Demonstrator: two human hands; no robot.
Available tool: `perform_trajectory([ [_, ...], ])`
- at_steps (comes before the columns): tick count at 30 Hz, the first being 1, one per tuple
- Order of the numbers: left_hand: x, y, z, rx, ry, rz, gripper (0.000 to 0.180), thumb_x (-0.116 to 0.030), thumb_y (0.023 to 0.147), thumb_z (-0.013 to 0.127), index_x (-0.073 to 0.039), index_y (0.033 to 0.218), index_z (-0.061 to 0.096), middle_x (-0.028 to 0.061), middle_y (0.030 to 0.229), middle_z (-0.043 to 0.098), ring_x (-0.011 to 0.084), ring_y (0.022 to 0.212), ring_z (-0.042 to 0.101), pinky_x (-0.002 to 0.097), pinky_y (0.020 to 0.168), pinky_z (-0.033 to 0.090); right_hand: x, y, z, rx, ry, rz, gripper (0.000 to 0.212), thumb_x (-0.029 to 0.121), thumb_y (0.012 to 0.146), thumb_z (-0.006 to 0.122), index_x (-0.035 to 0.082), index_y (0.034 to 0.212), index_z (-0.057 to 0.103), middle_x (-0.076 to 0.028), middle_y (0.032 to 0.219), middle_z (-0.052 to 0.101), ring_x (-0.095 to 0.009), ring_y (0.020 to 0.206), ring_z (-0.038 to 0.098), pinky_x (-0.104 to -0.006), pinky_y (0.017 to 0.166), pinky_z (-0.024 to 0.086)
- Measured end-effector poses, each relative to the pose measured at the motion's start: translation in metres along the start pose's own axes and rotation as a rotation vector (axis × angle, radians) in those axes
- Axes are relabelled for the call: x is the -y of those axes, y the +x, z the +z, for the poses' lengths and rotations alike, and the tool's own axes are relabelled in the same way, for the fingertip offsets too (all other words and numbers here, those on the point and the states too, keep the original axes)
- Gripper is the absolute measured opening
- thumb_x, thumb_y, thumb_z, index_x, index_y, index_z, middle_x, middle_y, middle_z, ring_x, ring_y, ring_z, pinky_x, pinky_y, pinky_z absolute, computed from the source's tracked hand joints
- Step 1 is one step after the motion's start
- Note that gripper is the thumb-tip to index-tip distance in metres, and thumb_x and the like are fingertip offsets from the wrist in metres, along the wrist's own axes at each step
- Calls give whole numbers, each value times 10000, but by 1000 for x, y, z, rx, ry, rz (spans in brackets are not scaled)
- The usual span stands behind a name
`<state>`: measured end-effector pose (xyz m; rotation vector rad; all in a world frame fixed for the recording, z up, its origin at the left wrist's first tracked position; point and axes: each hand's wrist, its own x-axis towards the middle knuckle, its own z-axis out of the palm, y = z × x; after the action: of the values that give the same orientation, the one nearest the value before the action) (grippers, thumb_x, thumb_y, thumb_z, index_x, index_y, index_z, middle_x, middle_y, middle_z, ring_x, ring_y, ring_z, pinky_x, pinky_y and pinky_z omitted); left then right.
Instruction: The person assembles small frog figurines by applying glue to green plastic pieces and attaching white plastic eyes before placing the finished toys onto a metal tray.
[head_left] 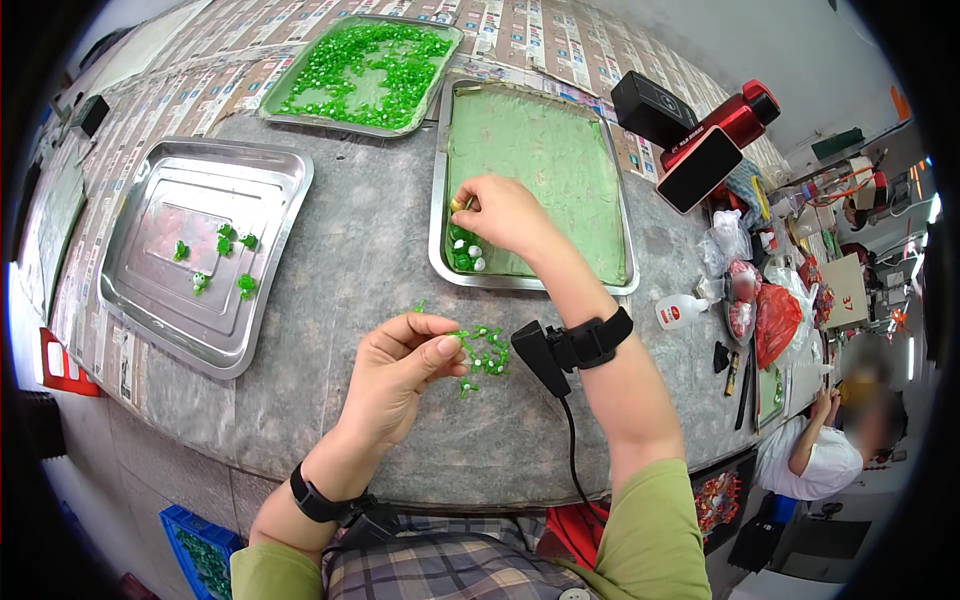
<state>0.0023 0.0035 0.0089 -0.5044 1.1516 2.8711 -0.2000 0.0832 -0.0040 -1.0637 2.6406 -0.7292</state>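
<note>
My left hand [400, 365] is over the middle of the table with thumb and fingers pinched together. Small green pieces [490, 352] lie loose just past its fingertips, and whatever it holds cannot be told from them. Reaching over the left part of a green-lined metal tray [540, 130], my right hand [500, 215] is closed in a pinch. A bit of yellow shows at its fingertips, too small to name. Below those fingers, several glossy green and white rounded pieces [466, 254] sit in the tray's near left corner.
At left, a bare metal tray [150, 270] carries several small green frog-like figures [224, 240]. A far tray [440, 95] is covered with green pieces [390, 60]. Right of the lined tray stand a phone [700, 170], a red bottle [735, 115], and a white squeeze bottle [680, 311]. Another person [815, 450] sits at right.
</note>
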Motion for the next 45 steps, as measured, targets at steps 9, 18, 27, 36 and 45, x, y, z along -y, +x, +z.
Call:
perform_trajectory([
  [9,-1,-1,-5,24,-35,21,103,-74,762,562,-29,849,532,51,737,570,121,668,565,250,612,485,43,-89,-38,-22,883,48,182,46,731,569,-3,903,535,-5,793,536,-58,714,499,-191,647,406],
  [18,10,-1,8,76,77,-10,122,-82,764,568,-12,862,547,64,779,591,124,692,568,246,614,473,44,-160,-4,-51,1232,207,214,44,728,606,5,930,543,-12,826,564,-60,754,529,-194,663,433],
  [27,12,-1,7,60,85,6,116,-79,766,564,-6,854,546,73,770,592,128,686,572,250,625,479,45,-165,-9,-7,1314,255,204,29,731,600,-6,920,533,-32,852,572,-77,775,542,-196,674,442],
  [36,13,0,6,56,151,40,108,-55,748,583,-3,838,554,70,763,592,122,673,576,238,607,480,50,-166,-11,-141,1263,168,174,29,733,598,-9,894,546,-46,853,578,-85,798,545,-204,703,441],
  [45,14,-2,6,95,399,243,86,-16,738,583,16,818,572,55,750,580,100,683,548,204,607,448,52,-166,-9,-86,1202,199,168,26,739,588,-21,895,547,-52,835,586,-90,780,554,-203,688,446],
])
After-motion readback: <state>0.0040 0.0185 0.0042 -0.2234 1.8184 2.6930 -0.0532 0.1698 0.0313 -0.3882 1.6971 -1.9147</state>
